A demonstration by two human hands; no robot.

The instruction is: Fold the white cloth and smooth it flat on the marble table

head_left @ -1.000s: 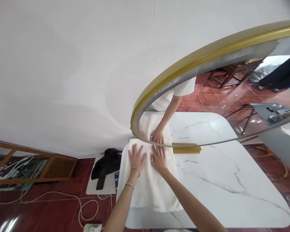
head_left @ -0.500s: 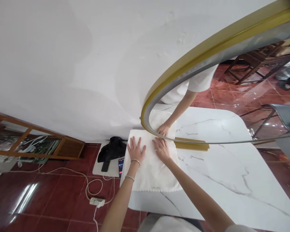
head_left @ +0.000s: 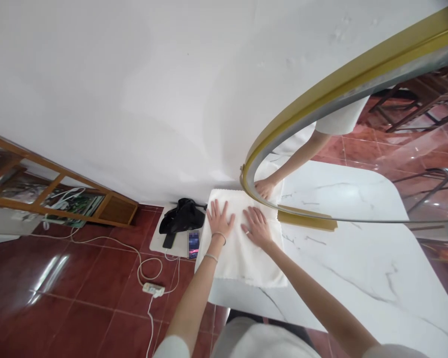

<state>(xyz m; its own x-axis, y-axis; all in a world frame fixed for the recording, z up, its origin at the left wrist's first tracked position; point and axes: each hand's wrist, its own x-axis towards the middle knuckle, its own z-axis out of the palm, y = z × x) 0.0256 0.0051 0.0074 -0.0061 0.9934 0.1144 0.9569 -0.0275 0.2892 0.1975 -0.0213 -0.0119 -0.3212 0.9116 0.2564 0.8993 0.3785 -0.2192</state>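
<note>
Presently, I press my left hand (head_left: 220,219) and right hand (head_left: 259,227), both spread flat, on the white cloth (head_left: 242,248) beside the mirror (head_left: 306,219) on the table (head_left: 358,268), smoothing it; folding would need gripped edges.

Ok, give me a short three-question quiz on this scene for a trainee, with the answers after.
1. True or false: both hands lie flat on the white cloth.
2. Which hand wears a ring: A) left hand, B) right hand?
3. What stands against the wall at the far edge of the marble table?

Key:
1. True; both palms are down with fingers spread, gripping nothing.
2. B. The left wrist carries bracelets instead.
3. A round mirror with a gold frame, which reflects the person's arm and the cloth.
</note>
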